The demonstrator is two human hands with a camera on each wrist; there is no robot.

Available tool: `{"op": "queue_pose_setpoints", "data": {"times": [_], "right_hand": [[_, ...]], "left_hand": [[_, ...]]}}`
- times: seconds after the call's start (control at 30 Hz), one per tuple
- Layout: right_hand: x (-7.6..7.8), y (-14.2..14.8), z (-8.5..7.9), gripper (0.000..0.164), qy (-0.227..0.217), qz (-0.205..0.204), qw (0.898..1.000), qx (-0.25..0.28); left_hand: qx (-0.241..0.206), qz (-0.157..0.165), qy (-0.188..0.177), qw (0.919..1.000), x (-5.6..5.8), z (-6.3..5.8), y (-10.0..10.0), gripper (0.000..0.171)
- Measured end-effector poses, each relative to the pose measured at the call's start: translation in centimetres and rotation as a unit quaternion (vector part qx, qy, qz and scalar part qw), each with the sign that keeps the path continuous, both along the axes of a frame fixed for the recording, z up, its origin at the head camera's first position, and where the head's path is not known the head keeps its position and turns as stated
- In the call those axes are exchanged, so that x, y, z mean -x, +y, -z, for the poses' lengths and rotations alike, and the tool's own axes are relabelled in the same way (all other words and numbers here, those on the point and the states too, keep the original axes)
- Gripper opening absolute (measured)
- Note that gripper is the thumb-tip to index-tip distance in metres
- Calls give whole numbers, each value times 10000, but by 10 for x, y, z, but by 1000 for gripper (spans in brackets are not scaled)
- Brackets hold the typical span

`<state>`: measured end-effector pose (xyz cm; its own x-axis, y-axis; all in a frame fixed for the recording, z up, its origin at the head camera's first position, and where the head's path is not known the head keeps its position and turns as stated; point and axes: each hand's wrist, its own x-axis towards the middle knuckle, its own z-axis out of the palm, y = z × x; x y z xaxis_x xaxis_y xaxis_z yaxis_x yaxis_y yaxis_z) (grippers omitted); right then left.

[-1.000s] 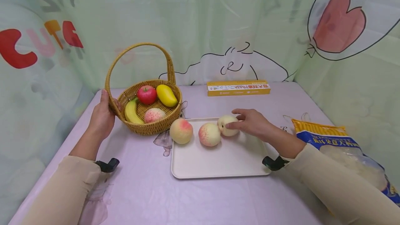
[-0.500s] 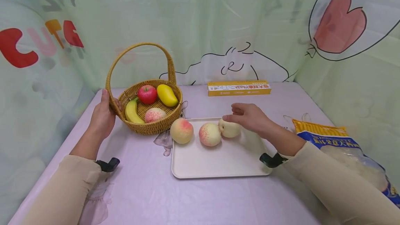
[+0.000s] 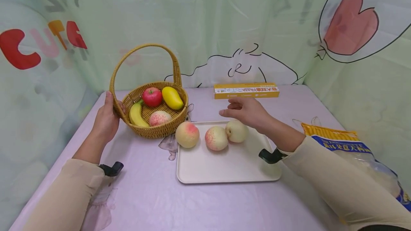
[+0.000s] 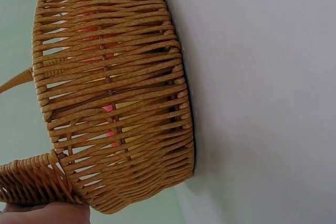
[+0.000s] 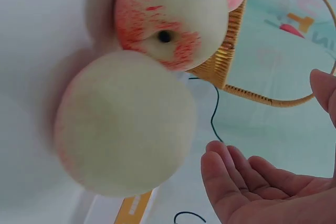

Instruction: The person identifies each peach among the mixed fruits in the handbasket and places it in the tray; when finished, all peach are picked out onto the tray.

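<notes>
My left hand (image 3: 107, 118) grips the wicker basket (image 3: 154, 132) where its arched handle meets the left side. Inside the basket lie a red apple (image 3: 152, 97), a yellow mango (image 3: 172, 98), a banana (image 3: 137, 115) and a speckled peach (image 3: 160, 118). Three more peaches sit along the back of a cream tray (image 3: 228, 168): a blushed one (image 3: 187, 134) at the left, a speckled one (image 3: 216, 139) and a pale one (image 3: 237, 132) side by side. Over the tray's back edge, my right hand (image 3: 248, 112) holds nothing; its fingers are loosely bent, apart from the pale peach (image 5: 126, 124).
A yellow pasta box (image 3: 246, 91) lies at the back of the table, against the printed curtain. To the right, a blue and yellow bag (image 3: 340, 143) lies partly behind the right sleeve. Bare lilac tablecloth (image 3: 192, 206) shows in front of the tray.
My right hand has let go of the pale peach, then risen and moved back and left from it. The left hand and the basket have stayed put.
</notes>
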<state>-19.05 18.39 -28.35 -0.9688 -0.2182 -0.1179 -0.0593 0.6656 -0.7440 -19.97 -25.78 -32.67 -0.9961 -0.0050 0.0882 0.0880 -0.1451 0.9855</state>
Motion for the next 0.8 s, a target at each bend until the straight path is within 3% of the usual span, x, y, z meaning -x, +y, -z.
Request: {"op": "queue_pose_setpoints", "data": {"times": [0.8], "right_hand": [[18,-75,-32,75,-199,-611,9978,178]], "left_hand": [[-87,-71,-65,9999,1,0,0,58]]}}
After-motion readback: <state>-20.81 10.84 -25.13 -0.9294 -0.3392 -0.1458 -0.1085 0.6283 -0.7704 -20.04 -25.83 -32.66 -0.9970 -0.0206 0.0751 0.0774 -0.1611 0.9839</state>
